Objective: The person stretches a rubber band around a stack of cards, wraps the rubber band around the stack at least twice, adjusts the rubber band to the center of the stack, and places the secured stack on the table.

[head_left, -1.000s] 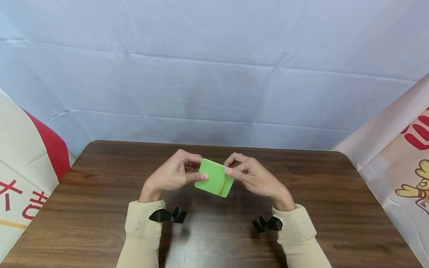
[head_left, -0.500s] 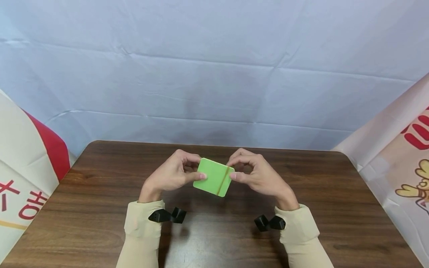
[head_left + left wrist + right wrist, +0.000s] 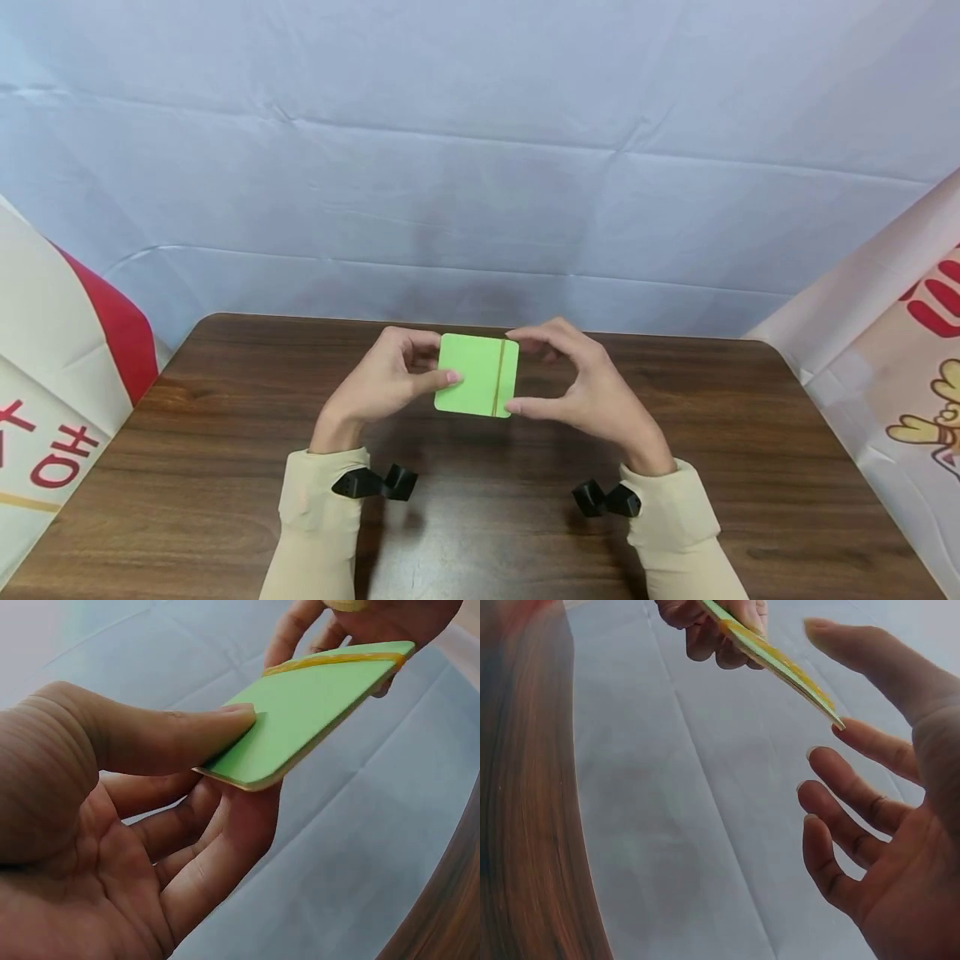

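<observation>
Green card [image 3: 472, 379]: up in the air btwn both hands, above the counter, face toward the head cam; can't tell if it's one thick card or a thin stack.
L hand [image 3: 386, 379]: pinching the card's L side, thumb on the face, fingers behind; prob the only real hold.
R hand [image 3: 592, 375]: spread, gripping nothing; index tip at a corner of the card, thumb clear of it in the R wrist view.
Rubber band [image 3: 498, 379]: yellow-brown, stretched across the card near the R end, roughly parallel to that edge.
Band risk: sits close to the edge, so a fingertip catching it could roll it off & make it snap away.
Card risk: if the L thumb eases, the card could tilt or drop, b/c the R side has next to no support. Band tension might also bow it.
Counter [image 3: 750, 500]: dark brown wood grain, rounded far corners, glossy patch near the front.
Backdrop [image 3: 450, 183]: pale blue-grey cloth w/ fold creases, behind the counter.
Side banners [image 3: 862, 367]: L one white w/ red lettering, R one pinkish w/ red marks & yellow cartoon.
</observation>
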### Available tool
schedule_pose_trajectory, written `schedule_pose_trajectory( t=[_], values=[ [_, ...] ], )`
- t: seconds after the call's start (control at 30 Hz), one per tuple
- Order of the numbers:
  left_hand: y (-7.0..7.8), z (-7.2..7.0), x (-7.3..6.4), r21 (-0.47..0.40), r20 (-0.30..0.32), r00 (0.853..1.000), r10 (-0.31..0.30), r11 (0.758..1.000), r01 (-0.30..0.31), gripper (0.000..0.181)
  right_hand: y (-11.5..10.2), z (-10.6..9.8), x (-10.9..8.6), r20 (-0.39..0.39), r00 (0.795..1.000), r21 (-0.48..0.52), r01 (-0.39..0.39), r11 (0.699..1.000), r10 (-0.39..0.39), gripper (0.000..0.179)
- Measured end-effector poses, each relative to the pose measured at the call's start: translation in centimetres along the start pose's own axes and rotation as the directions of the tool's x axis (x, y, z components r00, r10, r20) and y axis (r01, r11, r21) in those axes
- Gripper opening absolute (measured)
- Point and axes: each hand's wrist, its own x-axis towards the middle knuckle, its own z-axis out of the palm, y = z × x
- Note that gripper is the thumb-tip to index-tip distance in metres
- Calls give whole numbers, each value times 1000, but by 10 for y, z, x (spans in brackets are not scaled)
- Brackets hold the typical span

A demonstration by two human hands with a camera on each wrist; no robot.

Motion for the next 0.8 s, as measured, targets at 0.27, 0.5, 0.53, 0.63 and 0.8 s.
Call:
schedule_pose_trajectory(
  t=[0.27, 0.5, 0.53, 0.63, 0.8],
  values=[
    [4, 3, 1, -124, -49, 998, -26, 992, 20, 18, -3, 4, 0, 45, 997, -163, 70, 984, -64, 101],
    [9, 9, 1, -153, -65, 997, -46, 988, 36, 23, -2, 6, 0, 4, 993, -197, 118, 973, -119, 97],
    [9, 9, 1, -151, -71, 996, -52, 988, 40, 23, -2, 6, 0, 0, 993, -195, 118, 974, -121, 96],
    [11, 11, 1, -152, -89, 993, -73, 987, 59, 24, -1, 4, 0, -2, 994, -183, 111, 977, -113, 94],
    [14, 13, -1, -171, -128, 985, -113, 981, 90, 24, 1, 1, -1, -10, 994, -166, 102, 981, -105, 94]
  ],
)
